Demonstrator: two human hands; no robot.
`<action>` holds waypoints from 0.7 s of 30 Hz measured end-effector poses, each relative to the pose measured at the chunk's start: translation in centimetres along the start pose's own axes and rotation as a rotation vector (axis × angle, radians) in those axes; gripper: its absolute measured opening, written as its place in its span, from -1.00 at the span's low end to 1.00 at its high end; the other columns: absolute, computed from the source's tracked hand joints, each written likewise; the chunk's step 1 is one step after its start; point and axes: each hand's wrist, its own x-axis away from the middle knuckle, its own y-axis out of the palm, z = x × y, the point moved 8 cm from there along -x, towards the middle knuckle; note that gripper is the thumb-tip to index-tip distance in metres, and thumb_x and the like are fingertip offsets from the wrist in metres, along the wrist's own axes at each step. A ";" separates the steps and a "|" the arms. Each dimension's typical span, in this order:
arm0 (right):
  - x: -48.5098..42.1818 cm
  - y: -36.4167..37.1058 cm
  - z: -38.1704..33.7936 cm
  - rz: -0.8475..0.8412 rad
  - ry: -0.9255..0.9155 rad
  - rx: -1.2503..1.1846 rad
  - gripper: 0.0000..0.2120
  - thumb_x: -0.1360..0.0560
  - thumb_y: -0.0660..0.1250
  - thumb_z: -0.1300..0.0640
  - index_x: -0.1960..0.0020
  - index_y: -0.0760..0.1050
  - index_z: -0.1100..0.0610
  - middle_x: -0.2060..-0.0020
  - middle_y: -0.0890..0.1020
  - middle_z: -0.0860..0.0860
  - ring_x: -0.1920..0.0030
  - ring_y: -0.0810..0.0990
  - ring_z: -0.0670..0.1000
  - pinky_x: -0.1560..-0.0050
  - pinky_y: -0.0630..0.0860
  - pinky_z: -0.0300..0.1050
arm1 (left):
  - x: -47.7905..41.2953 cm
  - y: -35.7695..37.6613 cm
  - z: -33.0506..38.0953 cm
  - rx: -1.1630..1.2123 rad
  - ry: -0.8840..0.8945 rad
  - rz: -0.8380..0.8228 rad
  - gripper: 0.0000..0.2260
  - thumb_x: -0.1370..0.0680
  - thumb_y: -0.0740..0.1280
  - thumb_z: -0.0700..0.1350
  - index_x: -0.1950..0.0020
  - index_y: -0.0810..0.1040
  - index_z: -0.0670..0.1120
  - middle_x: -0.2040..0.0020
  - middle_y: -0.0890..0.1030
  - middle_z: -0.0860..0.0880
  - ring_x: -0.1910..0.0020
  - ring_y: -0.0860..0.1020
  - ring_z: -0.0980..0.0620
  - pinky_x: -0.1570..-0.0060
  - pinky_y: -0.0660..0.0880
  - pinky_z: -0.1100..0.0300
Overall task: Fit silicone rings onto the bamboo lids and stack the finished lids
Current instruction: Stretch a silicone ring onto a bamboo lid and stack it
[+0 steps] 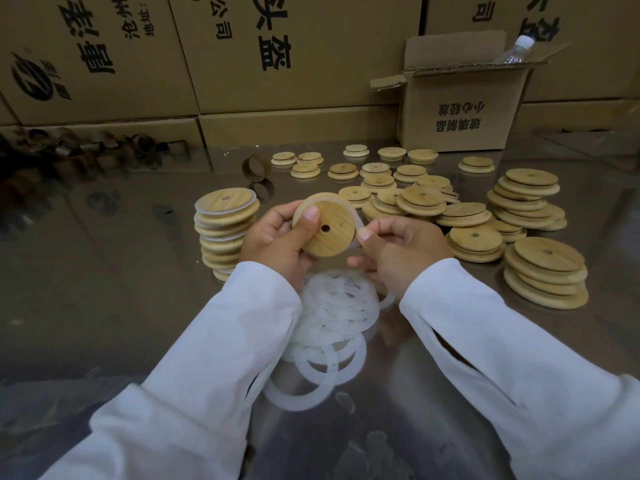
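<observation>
sleeves, ring pile, lid stacks, boxes bk

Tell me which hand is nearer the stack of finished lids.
Left. The left hand, gripping a lid, is right beside the stack; the right hand, pinching a ring, lies beyond that lid.

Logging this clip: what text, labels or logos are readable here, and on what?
"玻璃制品", "小心轻放": upside down on the small open brown cardboard carton.
"头盔", "公司": upside down on the large brown carton behind centre.
On the large brown carton at left: a round logo, and bold characters too skewed to read.
The round bamboo lids and white silicone rings carry no text.
</observation>
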 end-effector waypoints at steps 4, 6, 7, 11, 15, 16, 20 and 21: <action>0.0 -0.3 0.2 0.033 0.001 0.012 -0.79 -0.48 0.34 0.24 0.31 0.49 0.07 0.48 0.56 -0.05 0.51 0.56 -0.13 0.15 0.61 -0.04 | 0.2 0.1 -0.2 -0.012 -0.010 -0.005 -0.93 -0.51 0.26 -0.29 0.05 0.51 -0.18 0.28 0.67 -0.02 0.27 0.64 0.08 0.19 0.60 0.15; 0.1 -0.4 0.2 0.038 -0.008 -0.012 -0.79 -0.47 0.35 0.25 0.32 0.49 0.07 0.56 0.54 -0.08 0.56 0.53 -0.15 0.21 0.59 -0.07 | 0.3 0.2 -0.2 -0.013 -0.006 -0.009 -0.94 -0.51 0.26 -0.29 0.06 0.51 -0.18 0.28 0.66 -0.02 0.27 0.64 0.08 0.19 0.60 0.16; 0.1 -0.4 0.2 0.034 -0.015 -0.023 -0.79 -0.46 0.36 0.24 0.32 0.51 0.06 0.58 0.55 -0.08 0.56 0.53 -0.15 0.21 0.58 -0.08 | 0.3 0.3 -0.1 -0.014 -0.002 -0.009 -0.94 -0.51 0.26 -0.28 0.06 0.50 -0.17 0.28 0.66 -0.02 0.27 0.64 0.08 0.20 0.59 0.17; 0.2 -0.5 0.1 0.030 -0.023 -0.078 -0.85 -0.42 0.42 0.21 0.30 0.55 0.05 0.49 0.61 -0.05 0.51 0.56 -0.13 0.13 0.61 -0.02 | 0.3 0.2 0.1 -0.014 -0.002 0.008 -0.94 -0.52 0.26 -0.28 0.07 0.50 -0.17 0.28 0.66 -0.02 0.27 0.63 0.08 0.22 0.59 0.19; 0.5 -0.2 0.3 0.009 -0.019 -0.091 -0.90 -0.38 0.46 0.17 0.24 0.56 0.02 0.39 0.66 -0.05 0.47 0.60 -0.14 0.23 0.59 -0.17 | 0.2 -0.2 0.0 0.049 -0.039 0.068 -0.94 -0.52 0.26 -0.27 0.05 0.50 -0.20 0.16 0.62 -0.11 0.17 0.61 0.00 0.21 0.61 0.14; 0.6 -0.1 0.3 0.007 -0.024 -0.083 -0.89 -0.38 0.46 0.17 0.25 0.56 0.02 0.40 0.66 -0.06 0.46 0.61 -0.14 0.24 0.59 -0.19 | 0.2 -0.4 -0.1 0.062 -0.051 0.082 -0.94 -0.53 0.26 -0.26 0.04 0.50 -0.21 0.14 0.61 -0.13 0.14 0.61 -0.02 0.19 0.61 0.12; 0.6 -0.2 0.2 0.052 -0.040 -0.071 -0.86 -0.39 0.44 0.19 0.31 0.58 0.01 0.42 0.66 -0.05 0.46 0.62 -0.12 0.22 0.60 -0.14 | 0.2 -0.4 -0.4 0.063 -0.099 0.087 -0.84 -0.53 0.26 -0.25 -0.08 0.50 -0.26 0.06 0.61 -0.18 0.05 0.61 -0.08 0.07 0.59 0.02; 0.5 -0.3 0.2 0.063 -0.042 -0.074 -0.85 -0.39 0.44 0.20 0.31 0.58 0.02 0.42 0.66 -0.04 0.46 0.62 -0.11 0.22 0.60 -0.12 | 0.2 -0.4 -0.4 0.064 -0.108 0.083 -0.81 -0.53 0.26 -0.25 -0.12 0.49 -0.28 0.05 0.61 -0.18 0.05 0.61 -0.08 0.07 0.59 0.02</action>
